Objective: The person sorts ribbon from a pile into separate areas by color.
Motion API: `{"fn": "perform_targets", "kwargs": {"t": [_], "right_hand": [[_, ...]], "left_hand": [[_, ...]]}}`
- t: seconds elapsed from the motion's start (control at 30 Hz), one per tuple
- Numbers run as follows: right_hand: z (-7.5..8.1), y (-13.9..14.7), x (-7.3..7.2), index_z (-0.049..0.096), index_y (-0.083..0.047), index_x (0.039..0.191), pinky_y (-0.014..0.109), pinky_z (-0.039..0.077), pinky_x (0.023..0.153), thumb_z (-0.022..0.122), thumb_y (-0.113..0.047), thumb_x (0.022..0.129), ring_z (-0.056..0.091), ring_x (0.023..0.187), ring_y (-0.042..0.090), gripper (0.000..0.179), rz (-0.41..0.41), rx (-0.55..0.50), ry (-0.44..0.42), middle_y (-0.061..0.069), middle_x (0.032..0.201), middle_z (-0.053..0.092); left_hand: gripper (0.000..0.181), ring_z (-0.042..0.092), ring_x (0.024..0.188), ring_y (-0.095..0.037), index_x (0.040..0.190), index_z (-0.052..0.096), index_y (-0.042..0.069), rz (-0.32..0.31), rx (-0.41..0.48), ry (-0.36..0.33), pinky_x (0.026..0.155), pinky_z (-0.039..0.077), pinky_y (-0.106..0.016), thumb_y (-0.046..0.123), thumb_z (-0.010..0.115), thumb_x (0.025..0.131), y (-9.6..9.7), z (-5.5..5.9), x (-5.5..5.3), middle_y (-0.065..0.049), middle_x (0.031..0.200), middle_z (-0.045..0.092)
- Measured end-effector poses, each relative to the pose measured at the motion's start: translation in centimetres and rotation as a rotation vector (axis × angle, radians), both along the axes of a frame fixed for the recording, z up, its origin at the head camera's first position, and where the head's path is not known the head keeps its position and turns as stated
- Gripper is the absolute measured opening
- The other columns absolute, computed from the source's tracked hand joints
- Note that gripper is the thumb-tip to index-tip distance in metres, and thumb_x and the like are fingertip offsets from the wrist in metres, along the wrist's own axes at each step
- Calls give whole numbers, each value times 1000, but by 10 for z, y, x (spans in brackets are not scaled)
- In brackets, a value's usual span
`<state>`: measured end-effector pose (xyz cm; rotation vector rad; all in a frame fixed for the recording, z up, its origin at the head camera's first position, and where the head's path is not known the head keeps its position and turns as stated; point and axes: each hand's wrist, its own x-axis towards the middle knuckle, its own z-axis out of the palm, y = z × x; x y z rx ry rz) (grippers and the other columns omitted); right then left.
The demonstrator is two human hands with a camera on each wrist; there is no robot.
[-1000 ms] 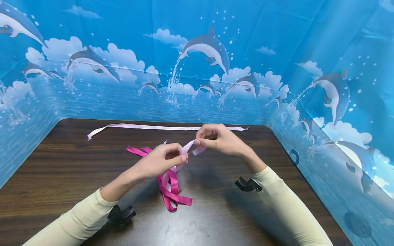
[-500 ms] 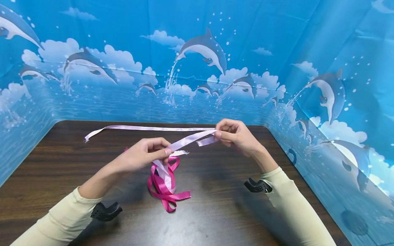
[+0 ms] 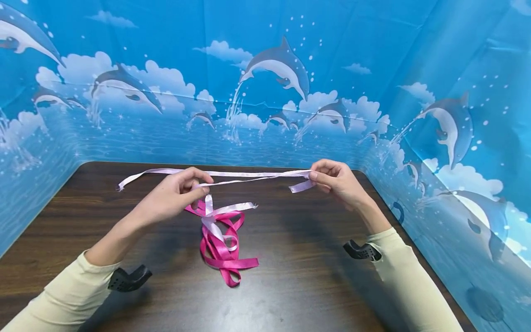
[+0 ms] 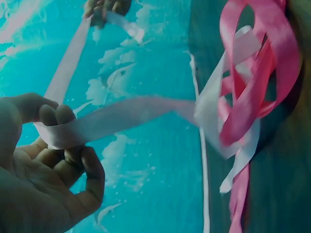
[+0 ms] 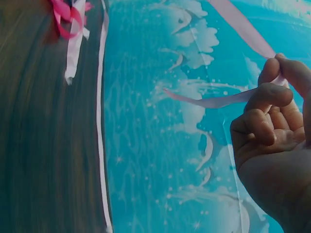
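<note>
Lilac ribbon (image 4: 121,115) is stretched above tbl (image 3: 290,276), pinched thumb-to-fingers by L hand (image 3: 172,191) & R hand (image 3: 342,182); short end is left dangling by R hand, remainder trailed into heaped pink ribbon (image 3: 238,263). 2nd pale ribbon (image 3: 155,171) is laid nr far edge.

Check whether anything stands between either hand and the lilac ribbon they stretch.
Nothing visible does: the left hand and right hand pinch the lilac ribbon. From the left hand, it runs down into the magenta ribbon on the table.
</note>
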<state>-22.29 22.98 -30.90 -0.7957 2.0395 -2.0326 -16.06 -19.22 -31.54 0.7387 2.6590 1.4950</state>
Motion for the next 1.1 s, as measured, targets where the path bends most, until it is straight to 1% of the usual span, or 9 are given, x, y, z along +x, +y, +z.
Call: {"fn": "perform_targets", "kwargs": {"t": [0.13,0.23,0.37,0.43,0.57,0.7,0.8,0.93,1.1], "right_hand": [[-4,10,-4,68,-3,103,31,27,52,68,-10,99,39,57,14,8,-35,58,-3,6,76,58],[-6,17,-8,68,-3,105,30,29,52,68,-13,100,39,58,14,11,-57,83,-13,4,72,55],[-8,24,-15,68,-2,106,27,31,51,70,-18,99,39,58,16,18,-80,122,-19,3,71,50],[-10,27,-21,68,-2,107,28,32,51,71,-18,99,37,58,19,19,-91,143,-18,6,71,50],[-17,35,-32,68,-1,108,28,31,50,70,-20,99,34,59,23,22,-116,179,-23,10,71,46],[-27,42,-45,68,-1,110,28,33,51,72,-24,98,38,60,20,26,-154,212,-39,8,73,52],[-37,48,-54,69,-1,112,27,37,53,72,-26,98,46,62,18,29,-181,273,-43,11,80,60],[-50,55,-63,68,-1,115,30,42,58,75,-28,96,52,68,23,35,-206,332,-56,19,90,65],[-66,60,-74,68,-2,117,33,42,59,77,-30,94,46,69,26,37,-254,356,-73,10,92,67]], "left_hand": [[29,59,70,-27,124,64,10,52,-38,-14,53,43,-33,32,56,107,-12,10,-3,-10,82,61],[33,61,72,-28,120,65,9,60,-38,-6,55,47,-34,35,49,109,-24,14,-7,-12,85,61],[38,64,76,-31,120,64,4,75,-7,-36,60,54,-37,35,45,111,-41,14,-15,-16,87,62],[41,64,79,-30,123,63,2,97,2,-80,62,56,-38,36,43,111,-49,11,-22,-17,89,62],[49,63,84,-26,129,60,0,167,-23,-150,69,54,-33,40,39,111,-69,2,-37,-15,92,62],[54,64,87,-22,128,60,-1,230,-25,-177,78,52,-27,45,41,110,-85,-9,-48,-14,94,63],[55,65,85,-20,124,61,-3,285,-22,-193,77,51,-25,48,46,107,-95,-22,-56,-12,93,63],[56,65,83,-18,121,62,-4,357,-17,-225,76,51,-26,49,51,105,-106,-45,-69,-9,91,66],[56,68,84,-17,125,60,-8,394,28,-247,78,53,-28,44,53,106,-114,-64,-82,-6,93,67]]}}
